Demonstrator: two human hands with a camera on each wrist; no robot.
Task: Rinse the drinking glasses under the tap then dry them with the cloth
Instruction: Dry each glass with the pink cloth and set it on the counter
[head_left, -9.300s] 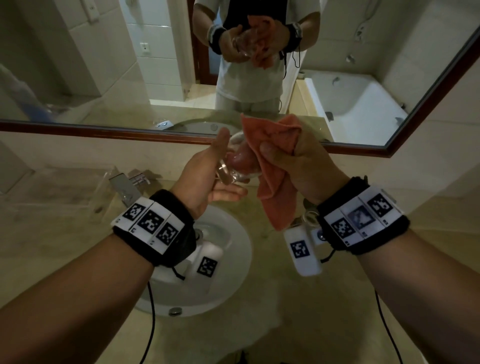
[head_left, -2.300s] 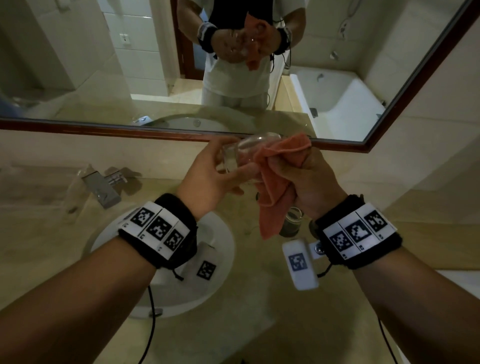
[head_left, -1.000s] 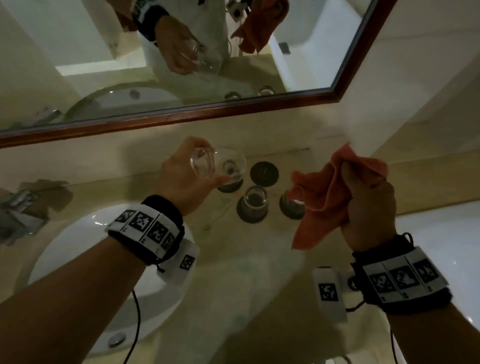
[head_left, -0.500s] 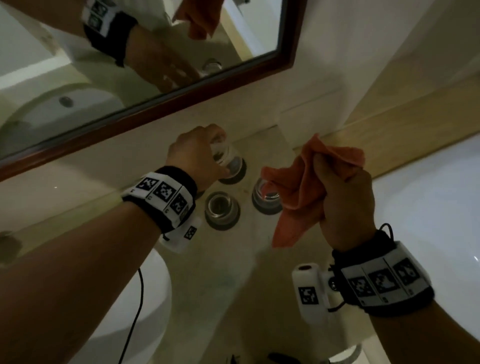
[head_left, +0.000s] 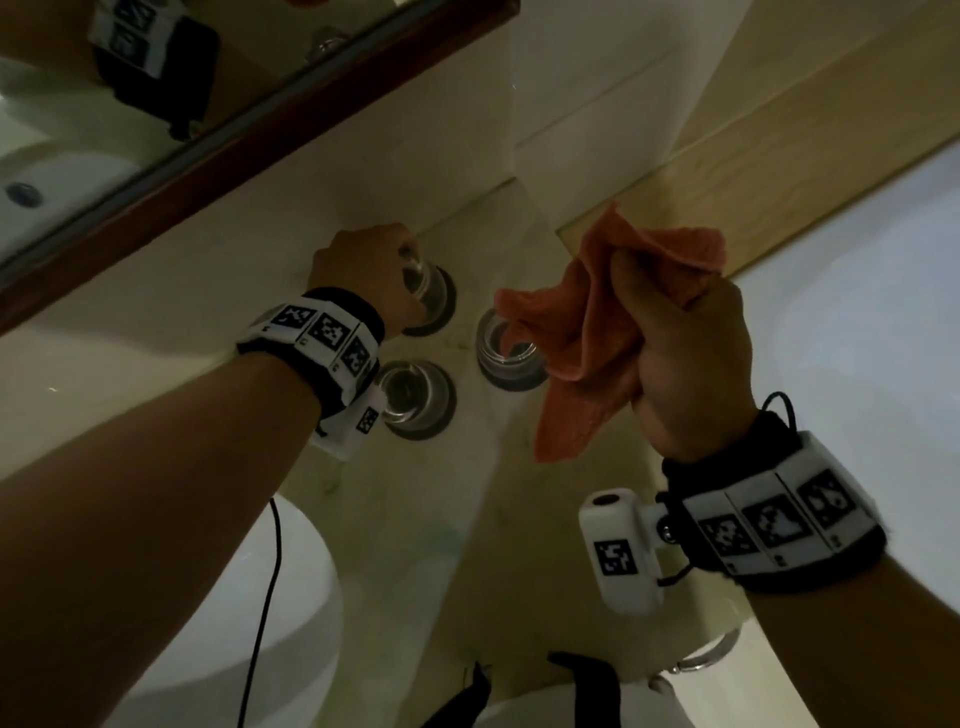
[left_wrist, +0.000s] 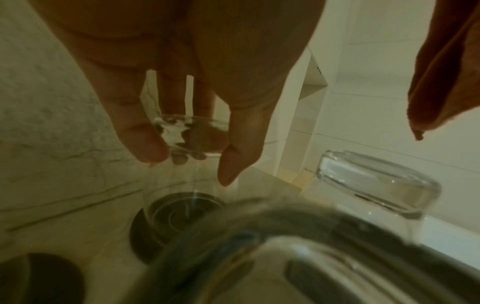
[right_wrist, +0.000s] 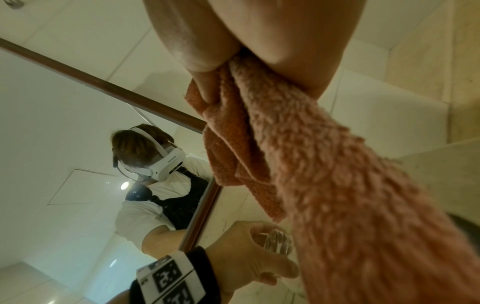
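At the back of the desk (head_left: 426, 571), close under the mirror (head_left: 249, 140), my left hand (head_left: 363, 275) holds an upturned drinking glass (left_wrist: 189, 142) by its thick base, fingertips (left_wrist: 145, 142) and thumb pinched round it, its mouth down over a dark coaster (left_wrist: 166, 218). Whether the rim touches the coaster, I cannot tell. Two more glasses stand upside down on coasters of their own: the near glass (head_left: 410, 395) just beside my left wrist, the right glass (head_left: 506, 353) partly behind the cloth (head_left: 582, 332). My right hand (head_left: 680, 353) is fisted tight round that orange cloth, raised off the desk, one end hanging loose. The white basin (head_left: 291, 623) lies at lower left.
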